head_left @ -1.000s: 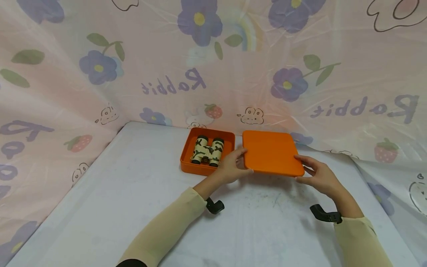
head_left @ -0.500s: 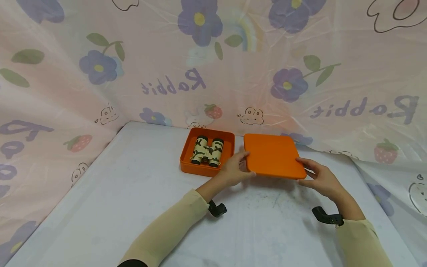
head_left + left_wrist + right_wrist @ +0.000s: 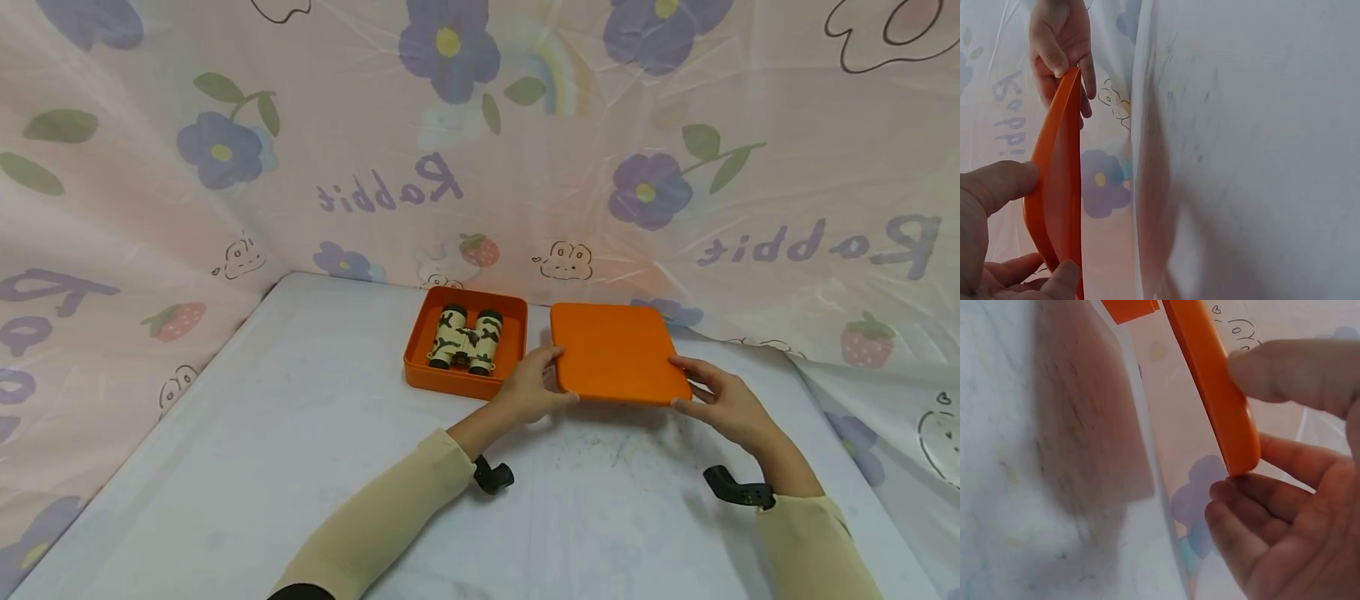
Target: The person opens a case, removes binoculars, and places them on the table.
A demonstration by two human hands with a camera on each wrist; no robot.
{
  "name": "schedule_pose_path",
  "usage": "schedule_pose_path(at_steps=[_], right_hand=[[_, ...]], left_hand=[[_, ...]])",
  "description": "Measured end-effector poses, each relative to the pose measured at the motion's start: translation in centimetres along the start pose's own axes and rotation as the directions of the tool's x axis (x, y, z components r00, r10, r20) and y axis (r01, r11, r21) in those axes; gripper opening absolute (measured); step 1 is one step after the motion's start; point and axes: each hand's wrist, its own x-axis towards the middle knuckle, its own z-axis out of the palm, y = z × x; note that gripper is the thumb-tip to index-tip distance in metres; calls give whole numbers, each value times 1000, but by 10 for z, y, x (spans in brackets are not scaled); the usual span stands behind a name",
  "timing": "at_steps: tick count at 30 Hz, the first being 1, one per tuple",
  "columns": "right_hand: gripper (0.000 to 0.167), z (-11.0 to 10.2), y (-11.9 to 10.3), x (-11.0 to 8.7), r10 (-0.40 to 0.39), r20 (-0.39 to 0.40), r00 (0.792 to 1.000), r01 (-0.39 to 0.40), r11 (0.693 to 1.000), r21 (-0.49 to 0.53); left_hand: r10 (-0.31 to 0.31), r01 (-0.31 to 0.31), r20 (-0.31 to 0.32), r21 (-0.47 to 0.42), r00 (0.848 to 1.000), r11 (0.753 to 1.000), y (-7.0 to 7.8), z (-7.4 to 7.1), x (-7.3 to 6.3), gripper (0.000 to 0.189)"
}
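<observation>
An orange square lid (image 3: 618,352) is held above the table, smooth face up, by both hands. My left hand (image 3: 534,388) grips its left edge, thumb on the near side and fingers reaching underneath, as the left wrist view shows on the lid (image 3: 1054,181). At the opposite edge my right hand (image 3: 723,400) pinches the near right corner, with the thumb and fingers around the lid's rim (image 3: 1225,394) in the right wrist view. Left of the lid stands an open orange box (image 3: 450,382). Inside it lie camouflage-patterned binoculars (image 3: 465,340).
The box and lid are over the back part of a white-covered table (image 3: 300,467). A patterned curtain (image 3: 510,183) with flowers and rabbits hangs right behind them and along both sides. Grey smudges mark the table cover beneath the lid.
Both hands have shifted the lid slightly right and toward the person, and it has come a little lower in view. The box and binoculars stay where they were.
</observation>
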Motion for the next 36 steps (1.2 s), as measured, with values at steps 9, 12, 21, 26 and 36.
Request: schedule_pose_path(at_steps=[9,12,21,26,36], right_hand=[[74,1,5,1,76,52,996,-74,996,-43],[74,2,6,1,85,60,995,-82,996,-45],[74,3,7,2,99,66,993,-94,992,-82],[74,4,10,3,119,76,990,-112,989,-93],[75,8,11,8,147,89,985,-133,980,-147]], left_hand=[[-17,16,21,43,1000,999,-1,7,-2,75],[-33,31,23,61,999,998,-2,9,-1,75],[-41,39,15,74,999,997,-6,17,3,75],[-56,56,16,42,998,998,-7,20,3,72],[-66,67,36,-25,997,997,-12,24,4,70]])
